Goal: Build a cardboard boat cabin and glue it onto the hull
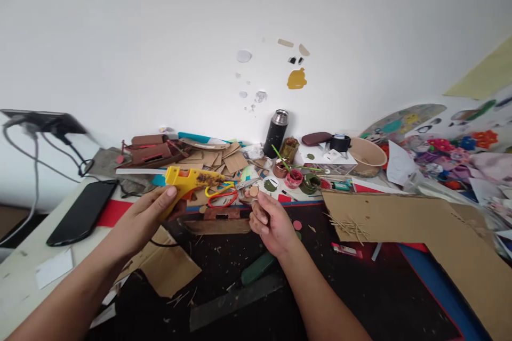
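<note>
My left hand (154, 208) is wrapped round the handle of a yellow glue gun (188, 177), with a white glue stick (140, 171) jutting from its rear. The gun's nozzle points right, toward my right hand (274, 224). Between thumb and forefinger, my right hand pinches a small round tan disc (254, 192). Just beyond the hands lie scissors with orange and yellow handles (223, 200). A brown-painted cardboard piece (218, 224) rests on the dark mat (216, 261) between my wrists.
Paint jars (294, 178), a black bottle (276, 133) and cardboard scraps (236, 162) line the wall side. A green tool (258, 268) and a translucent strip (236, 302) lie on the mat. Large cardboard (392, 216) with thin sticks (350, 227) is at right; a black phone-like object (82, 213) is left.
</note>
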The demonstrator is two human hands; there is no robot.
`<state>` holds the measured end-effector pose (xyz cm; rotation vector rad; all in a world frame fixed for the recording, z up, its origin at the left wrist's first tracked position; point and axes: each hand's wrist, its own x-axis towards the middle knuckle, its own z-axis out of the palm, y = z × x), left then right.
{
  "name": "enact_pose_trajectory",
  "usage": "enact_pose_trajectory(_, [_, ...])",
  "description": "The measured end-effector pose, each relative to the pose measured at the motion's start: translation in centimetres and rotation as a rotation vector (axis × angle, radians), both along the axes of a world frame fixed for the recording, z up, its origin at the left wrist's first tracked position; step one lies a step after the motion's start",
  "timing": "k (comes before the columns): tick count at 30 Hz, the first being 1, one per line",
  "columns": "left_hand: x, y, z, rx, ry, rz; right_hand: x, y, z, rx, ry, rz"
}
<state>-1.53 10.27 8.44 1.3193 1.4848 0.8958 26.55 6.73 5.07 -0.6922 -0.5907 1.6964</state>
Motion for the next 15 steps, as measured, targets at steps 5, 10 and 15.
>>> enact_pose_trajectory(5, [-1.7,-1.4,1.2,-0.028,-0.193,0.047,-0.1,-0.2,0.0,0.007,-0.029,0.014])
enact_pose_trajectory(10, [-5.1,-2.7,0.8,-0.004,-0.138,0.054,-0.2,-0.3,0.1,0.012,-0.067,0.017])
enact_pose_trajectory(15, [-8.7,-3.6,0.7,0.158,-0.013,0.212,-0.4,-0.3,0.0,-0.003,-0.105,0.017])
